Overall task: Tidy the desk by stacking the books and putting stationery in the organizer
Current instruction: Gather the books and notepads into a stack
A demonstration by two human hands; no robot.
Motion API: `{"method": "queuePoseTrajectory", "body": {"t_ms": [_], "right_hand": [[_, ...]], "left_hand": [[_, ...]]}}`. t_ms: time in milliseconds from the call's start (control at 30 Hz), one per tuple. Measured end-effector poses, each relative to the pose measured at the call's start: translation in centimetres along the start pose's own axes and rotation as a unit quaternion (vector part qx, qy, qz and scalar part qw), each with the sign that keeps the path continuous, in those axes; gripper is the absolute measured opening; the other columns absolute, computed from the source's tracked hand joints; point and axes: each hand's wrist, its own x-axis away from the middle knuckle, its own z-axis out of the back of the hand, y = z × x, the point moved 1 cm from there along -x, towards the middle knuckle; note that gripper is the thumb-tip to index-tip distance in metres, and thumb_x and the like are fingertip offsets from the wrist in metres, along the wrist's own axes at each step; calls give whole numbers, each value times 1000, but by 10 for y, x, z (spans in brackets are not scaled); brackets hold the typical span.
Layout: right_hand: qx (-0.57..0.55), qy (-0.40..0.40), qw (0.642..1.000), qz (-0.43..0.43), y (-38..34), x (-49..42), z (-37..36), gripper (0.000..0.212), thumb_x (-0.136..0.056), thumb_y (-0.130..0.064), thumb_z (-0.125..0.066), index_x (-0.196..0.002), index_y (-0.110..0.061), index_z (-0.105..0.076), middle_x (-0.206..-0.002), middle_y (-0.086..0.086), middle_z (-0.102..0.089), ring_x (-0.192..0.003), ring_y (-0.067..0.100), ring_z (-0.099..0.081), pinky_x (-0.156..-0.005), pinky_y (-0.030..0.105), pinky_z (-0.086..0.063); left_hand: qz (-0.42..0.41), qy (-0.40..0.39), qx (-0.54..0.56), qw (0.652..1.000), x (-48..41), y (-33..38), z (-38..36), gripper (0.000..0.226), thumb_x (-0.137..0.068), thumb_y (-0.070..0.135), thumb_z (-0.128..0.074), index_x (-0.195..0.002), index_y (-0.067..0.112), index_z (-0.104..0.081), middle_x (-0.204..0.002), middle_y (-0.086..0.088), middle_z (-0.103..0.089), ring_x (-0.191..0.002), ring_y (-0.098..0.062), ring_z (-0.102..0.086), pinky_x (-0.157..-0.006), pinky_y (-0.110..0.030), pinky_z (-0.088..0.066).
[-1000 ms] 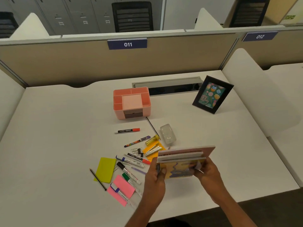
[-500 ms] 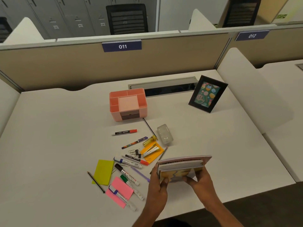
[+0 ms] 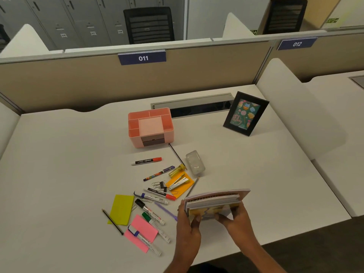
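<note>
1. Desk: smooth, matt white top.
2. Organizer, centre frame: pink plastic, soft sheen.
3. Stapler: bright, glossy metal there!
4. Clear box beside it: see-through glossy plastic.
5. Books, lower right: paper page edges.

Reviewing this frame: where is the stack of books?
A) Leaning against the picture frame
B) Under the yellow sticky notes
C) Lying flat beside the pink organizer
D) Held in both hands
D: the left hand and the right hand each grip an end of the stack of books.
</note>
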Motion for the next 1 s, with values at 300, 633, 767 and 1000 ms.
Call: {"method": "queuePoseTrajectory", "body": {"t_ms": [300,633,767,1000], "right_hand": [[-19,26,999,14,-5,14,-23,103,-70,-6,-95,-143,-42,-32,-130,-27,-53,-118,-15,-53,-82,5,-51],[90,-32,994,44,-49,0,36,46,-70,-10,-94,-105,-23,-67,-94,-9,-77,-87,11,-75,-71,27,-62],[154,-66,983,73,-78,-3,56,46,-74,-25,-94,-107,-26,-62,-94,-16,-74,-86,8,-75,-70,25,-63],[329,-26,942,62,-93,-18,72,50,-81,-49,-81,-111,-37,-42,-97,-18,-66,-81,10,-71,-69,30,-64]], "left_hand": [[-2,14,14,1000,4,1,-2,60,-101,0,-60,-144,37,-40,-132,34,-57,-130,5,-52,-106,-14,-46],[68,-82,147,983,-15,3,8,44,-101,30,-61,-143,27,-52,-134,4,-69,-126,-20,-66,-103,-44,-56],[112,-192,282,933,-26,29,-5,41,-109,11,-46,-151,14,-45,-144,-14,-63,-131,-36,-62,-105,-53,-53],[282,-192,393,854,-37,39,-52,40,-111,23,-38,-147,15,-52,-140,-18,-65,-128,-42,-63,-111,-71,-41]]}}
